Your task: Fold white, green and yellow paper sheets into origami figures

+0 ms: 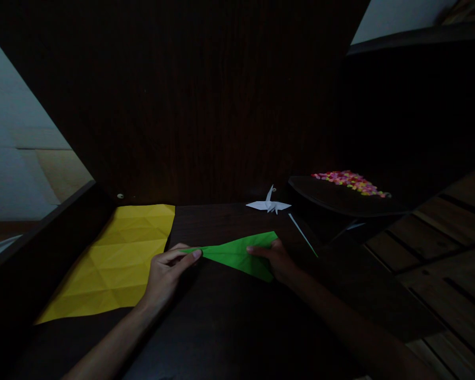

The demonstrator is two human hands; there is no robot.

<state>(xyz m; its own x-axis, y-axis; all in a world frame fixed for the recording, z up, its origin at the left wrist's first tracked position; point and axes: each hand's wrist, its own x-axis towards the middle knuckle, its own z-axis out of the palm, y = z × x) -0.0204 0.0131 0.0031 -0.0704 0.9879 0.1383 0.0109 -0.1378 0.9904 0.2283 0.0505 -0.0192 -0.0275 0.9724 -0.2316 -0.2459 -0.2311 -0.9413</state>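
A green paper [239, 253], folded into a long kite-like shape, lies on the dark wooden table [221, 327]. My left hand [167, 274] pinches its pointed left tip between thumb and forefinger. My right hand [275, 258] presses down on the wide right end with its fingers on the paper. Both forearms reach in from the bottom of the view.
A creased yellow sheet [119, 258] lies flat to the left of my hands. A white paper crane [269, 204] stands at the back of the table. Right of it, a dark tray [340, 195] holds several small colourful pieces [350, 181]. A thin green strip [303, 235] lies near the tray.
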